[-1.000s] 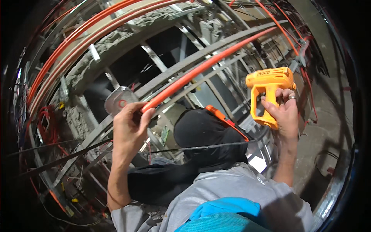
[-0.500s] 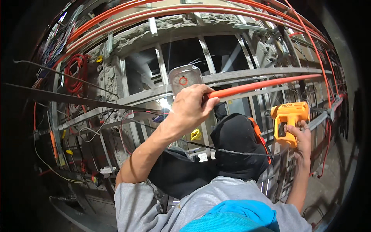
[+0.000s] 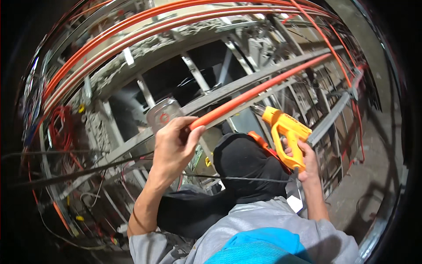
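My left hand [image 3: 173,145] is closed around the near end of a long orange conduit pipe [image 3: 259,90], which slants away to the upper right. In my right hand [image 3: 305,160] I grip a yellow heat gun [image 3: 288,134] by its handle. Its metal nozzle [image 3: 259,108] points up and left, close below the middle of the pipe. From this angle a small gap seems to lie between nozzle and pipe, though I cannot tell the depth. Behind my left hand is a clear plastic box [image 3: 165,112] with a round orange ring in it.
Metal framing rails [image 3: 211,99] cross in front of me. Orange conduits [image 3: 145,20] curve along the top. Coiled red cable [image 3: 61,127] hangs at the left, and a dark cord [image 3: 237,178] runs across my knee. Concrete floor [image 3: 373,145] lies at the right.
The heat gun has moved left and turned, bringing its nozzle near the pipe. The pipe now slants more steeply. The whole view has shifted and tilted.
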Tool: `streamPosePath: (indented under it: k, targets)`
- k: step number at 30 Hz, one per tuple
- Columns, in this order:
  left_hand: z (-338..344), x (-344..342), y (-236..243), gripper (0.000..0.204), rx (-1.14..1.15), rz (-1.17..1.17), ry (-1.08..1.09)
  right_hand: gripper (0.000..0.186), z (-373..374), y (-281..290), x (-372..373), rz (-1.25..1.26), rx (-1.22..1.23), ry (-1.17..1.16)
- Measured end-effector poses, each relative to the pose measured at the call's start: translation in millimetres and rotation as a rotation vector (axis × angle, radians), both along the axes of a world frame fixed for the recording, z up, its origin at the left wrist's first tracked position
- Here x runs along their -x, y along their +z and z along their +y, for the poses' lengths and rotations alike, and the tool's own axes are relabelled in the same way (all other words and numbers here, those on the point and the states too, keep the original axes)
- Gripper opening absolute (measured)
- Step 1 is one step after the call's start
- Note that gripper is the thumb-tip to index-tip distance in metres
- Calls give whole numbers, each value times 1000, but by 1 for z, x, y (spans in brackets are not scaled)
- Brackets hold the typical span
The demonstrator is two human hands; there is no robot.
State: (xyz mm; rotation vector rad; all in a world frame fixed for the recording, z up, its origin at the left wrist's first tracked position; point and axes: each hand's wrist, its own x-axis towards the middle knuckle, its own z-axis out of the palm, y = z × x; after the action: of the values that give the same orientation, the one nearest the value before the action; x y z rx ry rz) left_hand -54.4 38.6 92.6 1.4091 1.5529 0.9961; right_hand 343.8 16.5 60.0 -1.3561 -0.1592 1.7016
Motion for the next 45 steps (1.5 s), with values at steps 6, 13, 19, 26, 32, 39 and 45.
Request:
streamPosePath:
  k: [6,13,19,26,32,39,45]
  targets:
    - [10,-6,-10,24,-5,-146,-8,35,-10,-36,-17,171,-54,-128]
    - [12,-9,-12,27,9,-286,28,26,-4,-36,-20,383,-101,-75]
    - [12,-7,-16,25,-8,-218,21,40,11,-63,-27,180,-95,13]
    - [12,-13,-13,25,-43,-177,40,27,26,-101,-21,98,-8,4]
    - [12,-15,-13,25,-73,-135,47,25,31,-100,-7,291,-174,40]
    - [10,-17,-9,26,-30,-198,47,40,40,-89,26,648,-260,17]
    - [9,-13,-18,27,-48,-180,54,18,53,-106,39,288,2,-64]
